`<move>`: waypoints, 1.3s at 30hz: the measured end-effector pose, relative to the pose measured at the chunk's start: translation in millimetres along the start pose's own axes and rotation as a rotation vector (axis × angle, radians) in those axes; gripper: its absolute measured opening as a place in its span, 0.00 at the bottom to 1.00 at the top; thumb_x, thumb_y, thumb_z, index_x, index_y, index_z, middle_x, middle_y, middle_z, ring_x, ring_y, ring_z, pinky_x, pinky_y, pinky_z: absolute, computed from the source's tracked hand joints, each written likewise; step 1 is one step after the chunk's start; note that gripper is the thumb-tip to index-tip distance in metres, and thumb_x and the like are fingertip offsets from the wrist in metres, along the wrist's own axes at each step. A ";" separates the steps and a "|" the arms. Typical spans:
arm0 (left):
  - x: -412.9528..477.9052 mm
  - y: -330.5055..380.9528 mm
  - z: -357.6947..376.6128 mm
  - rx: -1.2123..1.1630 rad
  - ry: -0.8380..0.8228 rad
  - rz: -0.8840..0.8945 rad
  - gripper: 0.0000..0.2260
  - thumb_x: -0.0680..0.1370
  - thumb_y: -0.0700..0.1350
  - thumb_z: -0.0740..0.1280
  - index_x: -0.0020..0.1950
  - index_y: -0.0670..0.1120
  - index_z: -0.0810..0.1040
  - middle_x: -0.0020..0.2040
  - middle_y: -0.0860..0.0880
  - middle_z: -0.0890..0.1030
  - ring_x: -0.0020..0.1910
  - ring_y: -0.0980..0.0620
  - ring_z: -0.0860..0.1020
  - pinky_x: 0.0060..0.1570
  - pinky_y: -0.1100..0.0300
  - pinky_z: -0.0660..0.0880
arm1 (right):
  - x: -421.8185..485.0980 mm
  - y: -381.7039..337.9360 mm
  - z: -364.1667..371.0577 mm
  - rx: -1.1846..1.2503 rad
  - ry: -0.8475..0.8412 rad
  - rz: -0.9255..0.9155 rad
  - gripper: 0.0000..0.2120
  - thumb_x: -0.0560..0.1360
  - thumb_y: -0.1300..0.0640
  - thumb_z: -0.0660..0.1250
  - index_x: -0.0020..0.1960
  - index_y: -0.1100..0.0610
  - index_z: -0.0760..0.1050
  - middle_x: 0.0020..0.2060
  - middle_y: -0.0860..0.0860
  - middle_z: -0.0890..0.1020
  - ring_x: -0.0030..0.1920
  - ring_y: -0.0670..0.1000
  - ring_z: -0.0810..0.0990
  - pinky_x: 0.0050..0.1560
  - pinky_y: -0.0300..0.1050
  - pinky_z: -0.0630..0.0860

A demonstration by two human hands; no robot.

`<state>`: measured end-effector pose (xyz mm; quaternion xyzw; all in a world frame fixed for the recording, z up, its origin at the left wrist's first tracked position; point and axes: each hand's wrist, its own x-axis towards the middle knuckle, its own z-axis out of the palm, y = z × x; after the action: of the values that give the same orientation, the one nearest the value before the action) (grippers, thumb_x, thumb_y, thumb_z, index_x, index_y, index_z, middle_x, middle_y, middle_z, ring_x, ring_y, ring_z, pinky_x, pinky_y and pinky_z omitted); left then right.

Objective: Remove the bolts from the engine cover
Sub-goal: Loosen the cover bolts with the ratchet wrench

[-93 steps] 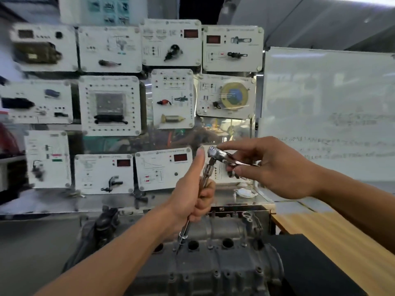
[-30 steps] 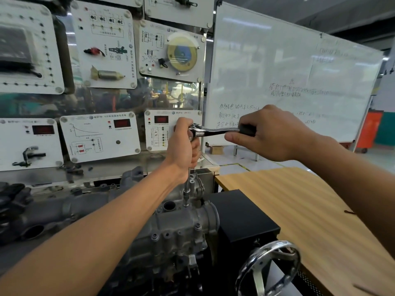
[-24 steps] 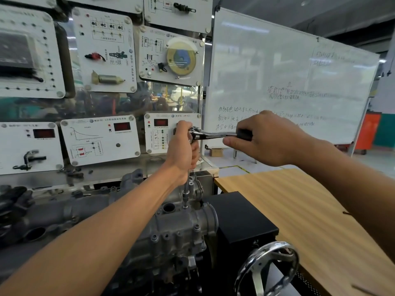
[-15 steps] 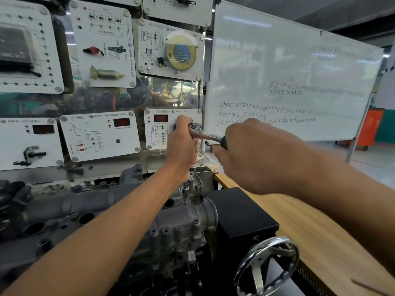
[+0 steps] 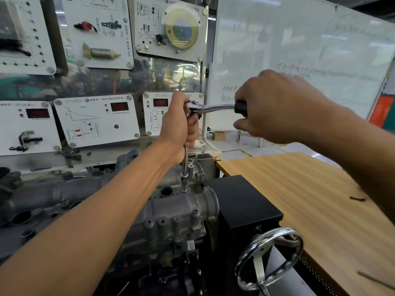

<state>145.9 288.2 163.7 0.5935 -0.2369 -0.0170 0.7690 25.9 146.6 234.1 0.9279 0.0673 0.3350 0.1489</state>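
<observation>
A grey cast engine cover (image 5: 177,207) lies across the lower middle, with several bolts (image 5: 195,213) along its near edge. A chrome ratchet wrench (image 5: 210,107) stands on a long extension bar (image 5: 185,167). The socket at the bar's foot sits on a bolt at the cover's right end. My left hand (image 5: 181,124) grips the top of the extension bar just below the ratchet head. My right hand (image 5: 275,107) grips the black handle, which points right.
A black box (image 5: 241,201) with a chrome handwheel (image 5: 269,259) stands right of the engine. A wooden table (image 5: 310,189) lies further right. Instrument panels (image 5: 96,122) and a whiteboard (image 5: 299,50) stand behind.
My right hand has swung the ratchet handle from pointing toward me back out to the right. My left hand stays on the extension bar. Earlier, the socket moved to the cover's right end.
</observation>
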 end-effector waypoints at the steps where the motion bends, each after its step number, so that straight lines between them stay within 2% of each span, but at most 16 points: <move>1: 1.4 -0.1 1.4 -0.001 0.000 0.005 0.18 0.79 0.56 0.53 0.33 0.48 0.65 0.24 0.53 0.58 0.25 0.53 0.52 0.25 0.62 0.50 | 2.9 4.9 3.8 -0.003 0.018 -0.022 0.14 0.74 0.49 0.71 0.38 0.50 0.67 0.32 0.48 0.65 0.29 0.47 0.63 0.29 0.39 0.55; 5: -6.3 -1.4 0.4 0.010 -0.058 0.051 0.22 0.78 0.56 0.53 0.26 0.51 0.60 0.23 0.54 0.58 0.23 0.54 0.53 0.23 0.63 0.51 | 10.6 32.0 32.5 0.043 0.077 -0.070 0.21 0.71 0.51 0.72 0.30 0.48 0.60 0.26 0.44 0.65 0.28 0.45 0.63 0.30 0.38 0.54; 7: -18.3 -8.5 9.6 0.083 -0.145 0.131 0.21 0.76 0.57 0.54 0.26 0.50 0.62 0.24 0.54 0.59 0.23 0.54 0.54 0.22 0.64 0.53 | 14.2 47.2 61.9 0.168 0.133 -0.028 0.18 0.71 0.58 0.70 0.31 0.52 0.63 0.24 0.46 0.66 0.28 0.54 0.67 0.30 0.40 0.58; 9: -22.9 -12.9 25.2 0.237 -0.194 0.184 0.21 0.77 0.56 0.56 0.30 0.44 0.64 0.27 0.49 0.57 0.24 0.53 0.55 0.22 0.64 0.56 | 26.1 54.2 95.1 0.297 0.174 0.088 0.14 0.71 0.62 0.69 0.34 0.52 0.66 0.28 0.49 0.70 0.37 0.62 0.74 0.37 0.47 0.66; 12: -12.9 -6.9 33.7 0.278 -0.211 0.058 0.21 0.81 0.55 0.56 0.31 0.47 0.62 0.28 0.49 0.57 0.26 0.52 0.53 0.26 0.60 0.51 | 48.4 48.2 126.2 0.293 0.159 0.211 0.09 0.73 0.61 0.68 0.42 0.51 0.68 0.38 0.48 0.76 0.51 0.58 0.74 0.52 0.52 0.65; 15: 0.8 -0.6 23.0 0.223 -0.368 -0.083 0.22 0.79 0.57 0.55 0.27 0.49 0.61 0.24 0.52 0.57 0.24 0.53 0.52 0.26 0.60 0.49 | 60.8 45.4 128.7 0.267 0.085 0.196 0.10 0.74 0.58 0.68 0.48 0.51 0.66 0.46 0.50 0.79 0.54 0.56 0.73 0.55 0.52 0.66; 18: 7.7 0.0 10.1 0.114 -0.331 -0.077 0.22 0.76 0.58 0.55 0.25 0.49 0.61 0.21 0.53 0.57 0.21 0.53 0.52 0.23 0.65 0.51 | 52.2 40.7 91.7 0.054 -0.076 0.197 0.13 0.74 0.51 0.68 0.54 0.55 0.69 0.42 0.51 0.76 0.45 0.55 0.72 0.46 0.49 0.68; 20: 14.0 0.0 6.0 0.078 -0.224 -0.074 0.22 0.77 0.57 0.54 0.25 0.50 0.61 0.21 0.53 0.57 0.20 0.54 0.53 0.23 0.65 0.50 | 35.1 39.0 53.0 -0.152 -0.180 0.137 0.15 0.73 0.43 0.67 0.49 0.55 0.75 0.33 0.49 0.74 0.35 0.52 0.73 0.36 0.44 0.67; 22: 20.4 0.1 6.4 0.084 -0.183 -0.077 0.24 0.77 0.56 0.54 0.22 0.50 0.65 0.23 0.53 0.57 0.22 0.54 0.52 0.24 0.64 0.50 | 15.0 31.8 13.3 0.000 -0.450 0.077 0.22 0.71 0.34 0.65 0.39 0.54 0.77 0.25 0.48 0.79 0.24 0.45 0.78 0.30 0.39 0.66; 24: 23.1 -0.9 6.0 0.100 -0.177 -0.073 0.27 0.77 0.55 0.54 0.20 0.48 0.71 0.24 0.53 0.57 0.23 0.54 0.52 0.23 0.65 0.52 | 11.1 24.8 -0.9 0.140 -0.684 0.056 0.25 0.72 0.33 0.67 0.34 0.56 0.77 0.20 0.47 0.79 0.19 0.42 0.77 0.23 0.37 0.68; 26: 21.2 -0.7 3.1 0.091 -0.204 -0.073 0.24 0.77 0.56 0.55 0.22 0.50 0.67 0.23 0.53 0.58 0.22 0.54 0.53 0.22 0.65 0.54 | 27.7 29.0 19.3 0.074 -0.563 0.077 0.20 0.74 0.43 0.71 0.34 0.58 0.76 0.20 0.47 0.79 0.21 0.44 0.78 0.23 0.34 0.70; 27: 19.3 -0.4 0.7 0.085 -0.236 -0.083 0.22 0.75 0.57 0.56 0.24 0.50 0.63 0.22 0.53 0.58 0.21 0.53 0.53 0.23 0.65 0.54 | 38.6 31.6 36.1 0.036 -0.417 0.104 0.15 0.75 0.48 0.71 0.36 0.58 0.76 0.25 0.47 0.80 0.28 0.47 0.80 0.31 0.37 0.74; 29: 17.2 0.2 -1.2 0.094 -0.341 -0.113 0.20 0.72 0.59 0.58 0.26 0.50 0.61 0.22 0.53 0.57 0.22 0.53 0.53 0.24 0.64 0.54 | 57.4 37.4 77.1 0.045 -0.118 0.162 0.06 0.78 0.53 0.66 0.45 0.55 0.77 0.36 0.50 0.79 0.42 0.54 0.79 0.46 0.44 0.70; 31: 16.1 1.2 3.4 0.133 -0.471 -0.165 0.20 0.72 0.59 0.59 0.25 0.49 0.61 0.22 0.52 0.56 0.23 0.54 0.52 0.24 0.63 0.53 | 66.9 37.1 109.0 0.191 0.049 0.206 0.05 0.79 0.54 0.64 0.49 0.54 0.78 0.41 0.53 0.82 0.45 0.57 0.79 0.50 0.46 0.67; 35: 10.4 8.9 11.1 0.153 -0.474 -0.199 0.21 0.75 0.56 0.55 0.25 0.49 0.60 0.22 0.52 0.54 0.23 0.54 0.50 0.26 0.60 0.47 | 65.2 43.0 116.7 0.276 0.117 0.175 0.08 0.78 0.50 0.66 0.42 0.52 0.76 0.35 0.50 0.78 0.41 0.56 0.77 0.42 0.44 0.63; 39: 0.5 30.2 2.5 0.086 -0.318 -0.072 0.22 0.79 0.56 0.53 0.25 0.50 0.60 0.21 0.53 0.56 0.21 0.54 0.52 0.23 0.66 0.53 | 51.2 47.6 75.6 0.255 0.180 0.156 0.21 0.77 0.45 0.66 0.29 0.51 0.65 0.28 0.47 0.70 0.32 0.52 0.71 0.31 0.41 0.59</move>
<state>137.7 294.7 192.1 0.6236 -0.3348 -0.1283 0.6946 114.9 95.6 224.9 0.9079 0.0504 0.4162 -0.0033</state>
